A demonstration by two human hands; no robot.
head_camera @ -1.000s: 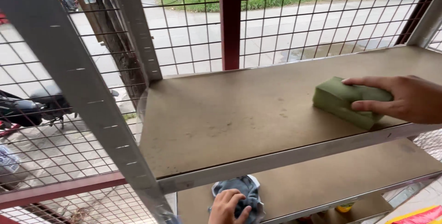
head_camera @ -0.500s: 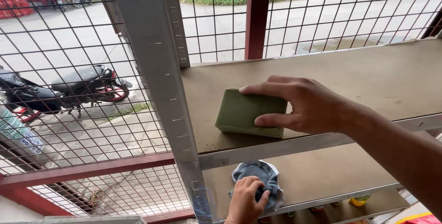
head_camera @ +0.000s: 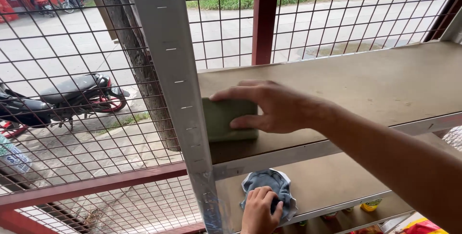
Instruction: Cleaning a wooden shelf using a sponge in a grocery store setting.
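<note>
Head view: right hand (head_camera: 276, 109) presses sponge (head_camera: 226, 118) on dusty shelf (head_camera: 385, 80); left hand (head_camera: 260, 210) seemingly grips cloth (head_camera: 267, 183) below.

upper shelf (head_camera: 385, 84): bare to the right of the right hand (head_camera: 274, 106) | left: steel upright (head_camera: 178, 99) just beside the green sponge (head_camera: 226, 118) blocks | back: wire mesh (head_camera: 337, 17) closes | lower shelf (head_camera: 337, 181): bare right of the left hand (head_camera: 260, 210) on the blue cloth (head_camera: 269, 190)

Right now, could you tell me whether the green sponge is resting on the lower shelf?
No, the right hand presses the green sponge onto the upper shelf.
</note>
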